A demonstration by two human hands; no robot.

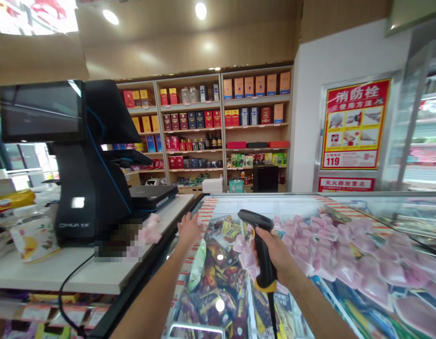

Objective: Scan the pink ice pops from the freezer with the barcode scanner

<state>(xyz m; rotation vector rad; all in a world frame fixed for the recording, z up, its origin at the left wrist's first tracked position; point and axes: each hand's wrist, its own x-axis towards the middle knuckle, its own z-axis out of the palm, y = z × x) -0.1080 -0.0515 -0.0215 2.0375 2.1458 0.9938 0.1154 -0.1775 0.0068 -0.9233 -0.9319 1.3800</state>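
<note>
My right hand point(276, 254) grips a black and yellow barcode scanner point(263, 254), its head tilted up to the left and its cable hanging down. Just left of the scanner are small pink pouches point(245, 256); whether the hand also holds them, I cannot tell. My left hand point(189, 229) reaches over the freezer's near-left edge with fingers apart and nothing visible in them. Many more pink pouches point(344, 249) lie spread across the glass on the right. Another pink pouch point(152, 229) rests on the white counter point(108, 278) beside the checkout machine.
Wrapped ice creams point(218, 282) fill the freezer below the glass. A black checkout terminal point(94, 169) stands on the left counter, its cable point(64, 287) hanging over the front. Shelves of boxed goods point(193, 120) line the back wall. A red fire-hydrant sign point(357, 125) hangs at right.
</note>
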